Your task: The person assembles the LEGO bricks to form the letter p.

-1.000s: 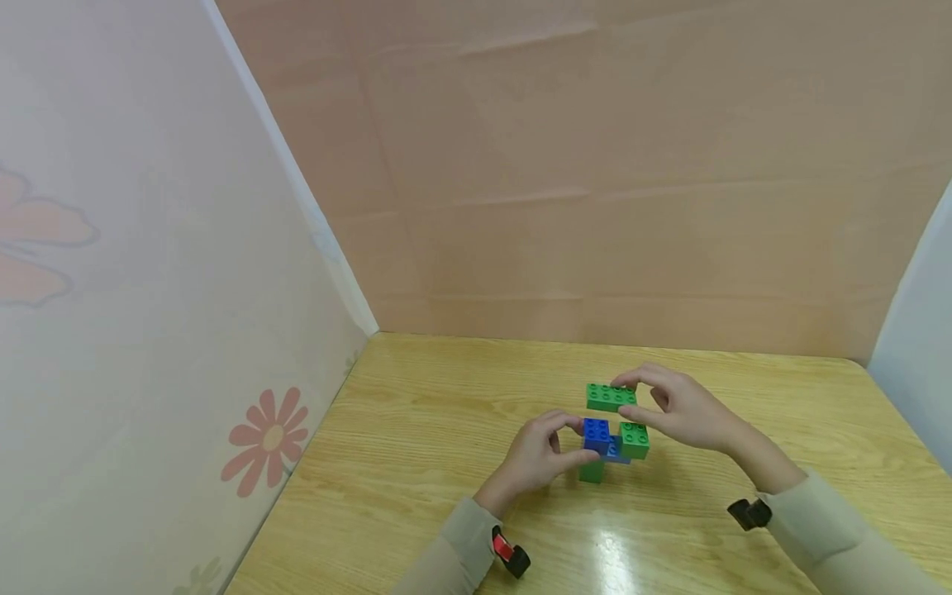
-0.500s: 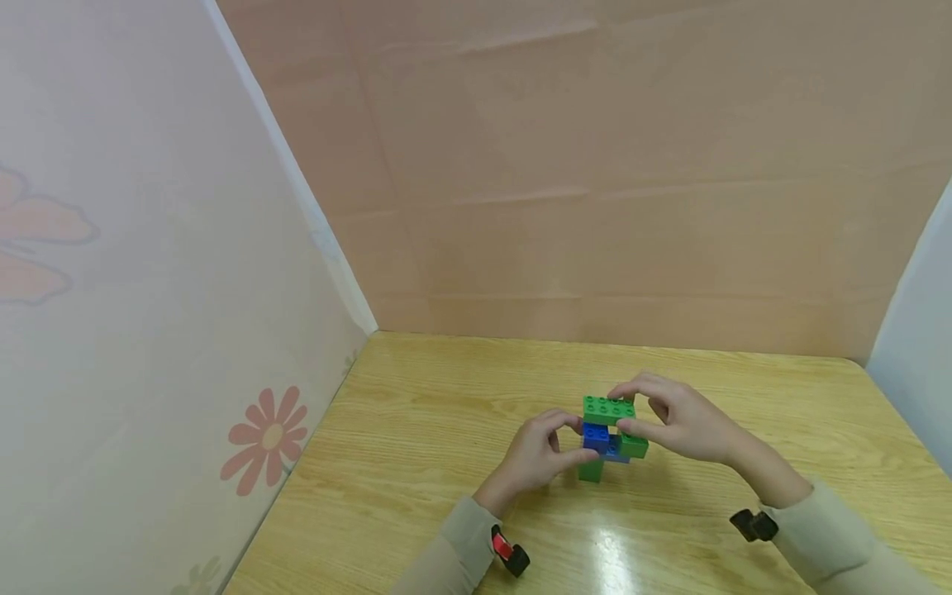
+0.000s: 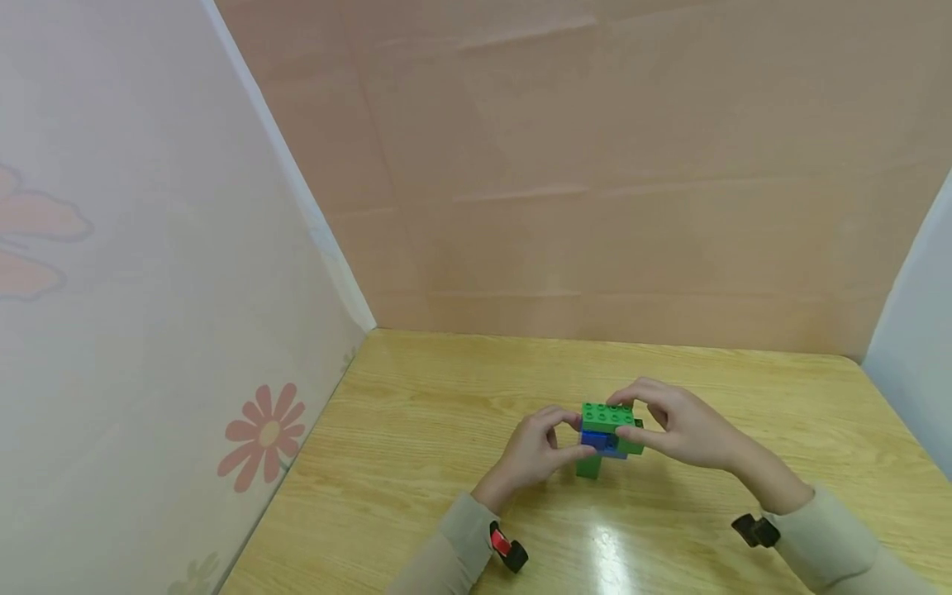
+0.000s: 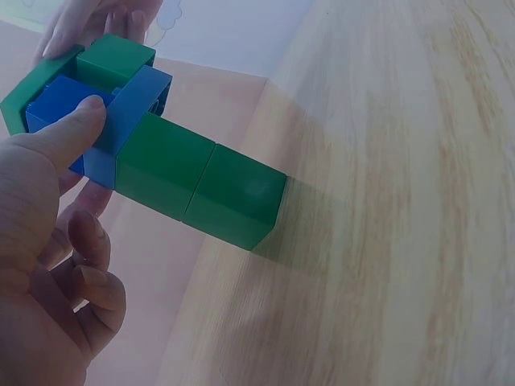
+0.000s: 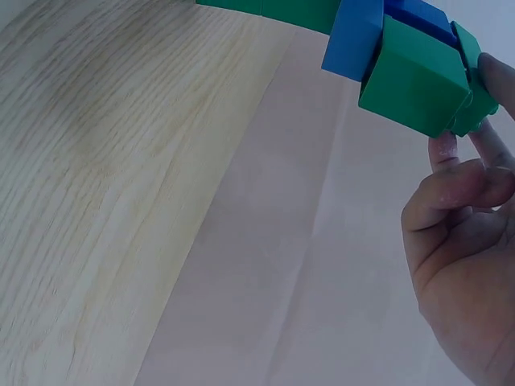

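Note:
In the head view my left hand (image 3: pixel 526 454) pinches a dark blue toy building brick (image 4: pixel 60 100) between thumb and fingers. A long studded green brick (image 3: pixel 606 417), gripped at its right end by my right hand (image 3: pixel 684 426), lies across the top of the blue one. Beside the dark blue brick sits a square green brick (image 5: pixel 414 76). Both stand on a thinner, lighter blue brick (image 4: pixel 133 112), which rests on a column of two green bricks (image 4: pixel 201 183) rising from the table. Whether the long brick is fully pressed down, I cannot tell.
The wooden table (image 3: pixel 416 413) bears this one stack. A flower-printed panel (image 3: pixel 149 330) borders the left side, a brownish backdrop (image 3: pixel 595 207) the rear, and a pale panel (image 3: pixel 915 322) the right. Dark wrist bands (image 3: pixel 756 530) show at both sleeves.
The right hand has lowered the long green brick from above the stack onto the dark blue brick, narrowing the gap over the square green one. My left hand has kept its hold.

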The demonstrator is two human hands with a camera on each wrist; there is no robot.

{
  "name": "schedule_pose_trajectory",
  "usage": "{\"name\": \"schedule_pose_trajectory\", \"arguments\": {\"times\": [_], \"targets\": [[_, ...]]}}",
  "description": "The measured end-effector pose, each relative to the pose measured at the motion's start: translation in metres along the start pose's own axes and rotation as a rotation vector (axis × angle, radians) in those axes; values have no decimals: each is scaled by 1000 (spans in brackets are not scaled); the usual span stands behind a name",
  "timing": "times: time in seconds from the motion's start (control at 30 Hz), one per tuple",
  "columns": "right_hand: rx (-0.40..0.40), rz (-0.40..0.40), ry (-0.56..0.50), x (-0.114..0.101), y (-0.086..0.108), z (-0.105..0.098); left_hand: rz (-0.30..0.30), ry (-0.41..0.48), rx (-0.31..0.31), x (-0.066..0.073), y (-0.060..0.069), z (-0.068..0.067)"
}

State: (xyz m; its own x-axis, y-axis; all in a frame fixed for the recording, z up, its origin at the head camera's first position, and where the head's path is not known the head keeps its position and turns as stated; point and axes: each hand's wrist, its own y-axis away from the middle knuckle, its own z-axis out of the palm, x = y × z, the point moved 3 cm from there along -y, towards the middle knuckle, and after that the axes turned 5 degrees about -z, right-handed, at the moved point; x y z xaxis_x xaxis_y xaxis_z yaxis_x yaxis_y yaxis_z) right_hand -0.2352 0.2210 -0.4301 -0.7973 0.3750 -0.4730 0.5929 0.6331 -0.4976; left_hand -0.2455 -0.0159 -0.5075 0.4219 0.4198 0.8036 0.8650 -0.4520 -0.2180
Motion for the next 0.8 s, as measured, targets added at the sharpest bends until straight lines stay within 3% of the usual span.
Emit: {"name": "schedule_pose_trajectory", "arguments": {"times": [0.3, 0.5, 0.8], "targets": [[8, -12, 21, -5, 1, 1, -7, 12, 1, 1, 1, -1], [55, -20, 75, -8, -1, 2, -1, 10, 3, 1, 0, 0], [90, 14, 75, -10, -1, 7, 16, 6, 1, 4, 0, 1]]}}
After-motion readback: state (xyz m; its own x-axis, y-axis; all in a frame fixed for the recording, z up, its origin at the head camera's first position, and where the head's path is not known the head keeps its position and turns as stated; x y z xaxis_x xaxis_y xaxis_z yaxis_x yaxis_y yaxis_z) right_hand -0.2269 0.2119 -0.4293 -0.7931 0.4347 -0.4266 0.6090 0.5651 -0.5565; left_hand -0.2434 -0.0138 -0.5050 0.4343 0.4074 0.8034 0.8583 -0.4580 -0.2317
